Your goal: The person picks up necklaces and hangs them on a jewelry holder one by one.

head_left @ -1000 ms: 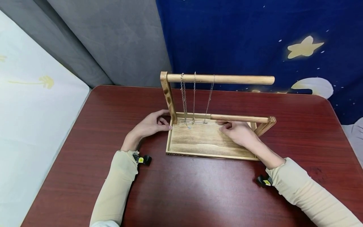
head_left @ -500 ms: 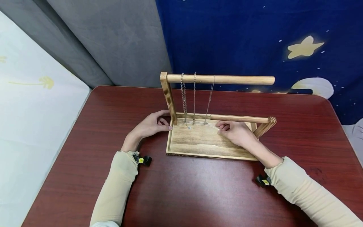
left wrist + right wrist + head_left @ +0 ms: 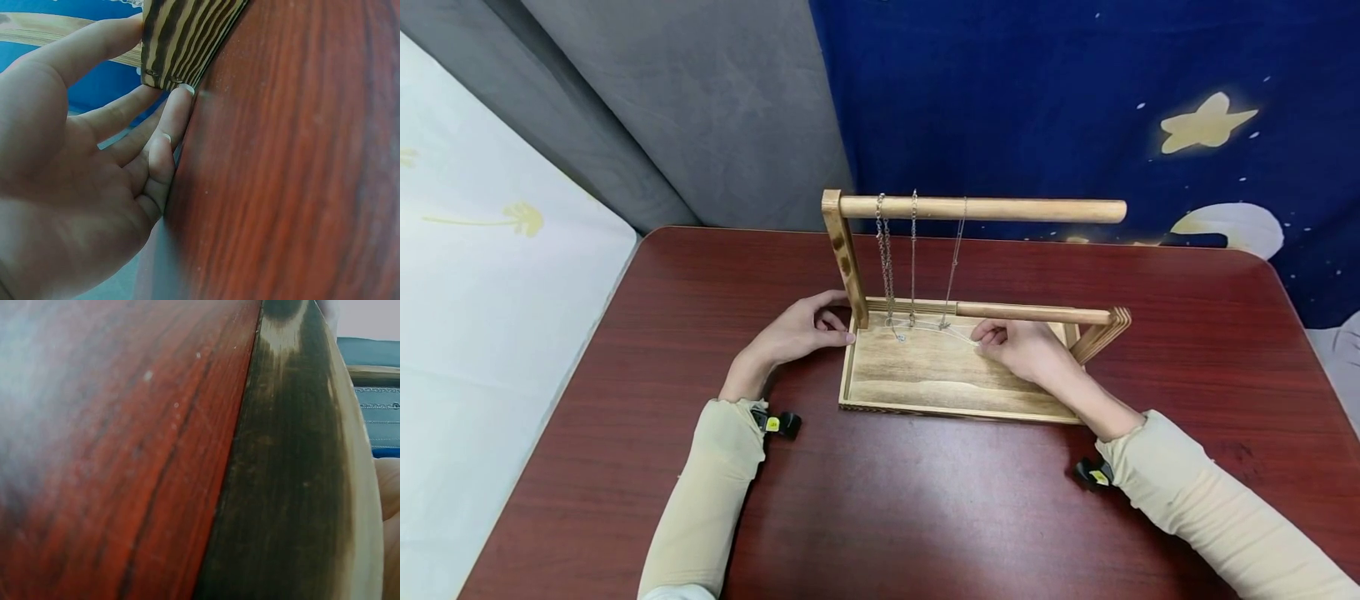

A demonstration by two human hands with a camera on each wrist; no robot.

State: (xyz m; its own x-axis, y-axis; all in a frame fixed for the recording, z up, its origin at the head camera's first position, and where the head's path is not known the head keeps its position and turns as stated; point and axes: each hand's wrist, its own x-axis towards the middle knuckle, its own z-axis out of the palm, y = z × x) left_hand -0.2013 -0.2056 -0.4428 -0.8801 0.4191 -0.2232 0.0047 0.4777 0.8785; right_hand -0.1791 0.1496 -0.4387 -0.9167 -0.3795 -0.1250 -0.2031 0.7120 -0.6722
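A wooden jewellery stand point(image 3: 844, 258) with a shallow tray base point(image 3: 925, 379) stands on the table. Three thin metal chain necklaces hang from its upper bar point(image 3: 1037, 209). My left hand point(image 3: 793, 333) holds the stand's left end, thumb and fingers on either side of the striped wood point(image 3: 181, 44) in the left wrist view. Over the tray, under the lower bar point(image 3: 1033, 312), my right hand point(image 3: 1030, 352) pinches a thin white cord point(image 3: 958, 335) between thumb and fingers. The cord runs left past the lower ends of the necklaces. A small pendant point(image 3: 900, 337) shows near the leftmost chain.
The dark red table point(image 3: 925, 500) extends around the stand. A slanted support point(image 3: 1101, 333) carries the lower bar at the right. Behind the table hang a blue curtain point(image 3: 1015, 100) with stars and a grey curtain point(image 3: 722, 108).
My right hand has shifted slightly left, and the white cord now bows toward it rather than running straight. The left hand and the stand have stayed in place.
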